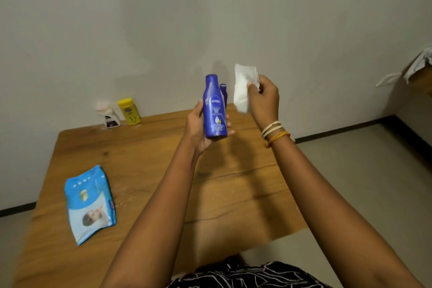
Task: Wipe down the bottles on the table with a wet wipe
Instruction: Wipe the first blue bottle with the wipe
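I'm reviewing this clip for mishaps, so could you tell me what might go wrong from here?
The left hand holds the blue bottle only near its base, above the table; wiping pressure might tip it out. The wet wipe hangs pinched by the right hand and might slip.

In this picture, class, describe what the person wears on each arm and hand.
Both forearms are bare, with no sleeves showing. The right wrist carries several thin thread bands, cream and orange. The left hand and right hand show no gloves.

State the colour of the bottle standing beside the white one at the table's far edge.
Yellow bottle, seen best in the head view, next to the white bottle.
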Tool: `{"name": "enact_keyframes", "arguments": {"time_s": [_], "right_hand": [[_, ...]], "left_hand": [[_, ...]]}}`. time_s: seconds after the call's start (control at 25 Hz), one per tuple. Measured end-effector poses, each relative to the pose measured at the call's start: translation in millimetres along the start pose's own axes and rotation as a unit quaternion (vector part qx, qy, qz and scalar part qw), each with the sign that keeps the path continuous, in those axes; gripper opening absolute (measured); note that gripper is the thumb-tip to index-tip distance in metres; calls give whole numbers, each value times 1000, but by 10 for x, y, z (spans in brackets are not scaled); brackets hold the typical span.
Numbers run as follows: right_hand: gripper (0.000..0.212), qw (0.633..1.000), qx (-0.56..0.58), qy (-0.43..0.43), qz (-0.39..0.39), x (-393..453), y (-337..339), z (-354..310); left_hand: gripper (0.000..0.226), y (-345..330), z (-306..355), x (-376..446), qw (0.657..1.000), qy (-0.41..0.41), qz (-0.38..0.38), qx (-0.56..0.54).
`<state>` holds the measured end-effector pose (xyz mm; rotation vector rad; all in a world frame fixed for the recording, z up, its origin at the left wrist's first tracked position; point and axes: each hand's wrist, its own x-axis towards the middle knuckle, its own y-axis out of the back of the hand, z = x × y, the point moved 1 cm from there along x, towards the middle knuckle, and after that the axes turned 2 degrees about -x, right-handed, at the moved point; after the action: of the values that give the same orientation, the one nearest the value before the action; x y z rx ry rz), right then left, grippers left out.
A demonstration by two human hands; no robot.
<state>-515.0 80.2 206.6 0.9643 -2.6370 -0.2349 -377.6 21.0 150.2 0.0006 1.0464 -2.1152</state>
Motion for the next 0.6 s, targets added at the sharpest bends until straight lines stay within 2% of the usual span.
{"name": "enact_keyframes", "arguments": {"time_s": [0.08, 0.16, 0.28, 0.44, 0.52, 0.6], "right_hand": [[19, 988, -72, 128, 51, -212, -87, -91], [21, 963, -127, 227, 65, -359, -184, -168], [20, 920, -202, 335, 6, -581, -345, -196], [38, 908, -218, 331, -135, -806, -443, -203], [46, 901, -224, 332, -165, -972, -434, -167], [47, 880, -225, 374, -186, -1153, -347, -95]], "left_hand": [[57, 161, -83, -214, 999, -11, -16, -29], [59, 244, -129, -378, 999, -14, -13, -49], [59, 282, -164, -515, 999, -19, -12, -39], [46, 160, -84, -550, 999, -24, -1, -42], [38, 107, -57, -546, 995, -34, 4, -90], [41, 98, -60, -534, 992, -47, 6, -120]]}}
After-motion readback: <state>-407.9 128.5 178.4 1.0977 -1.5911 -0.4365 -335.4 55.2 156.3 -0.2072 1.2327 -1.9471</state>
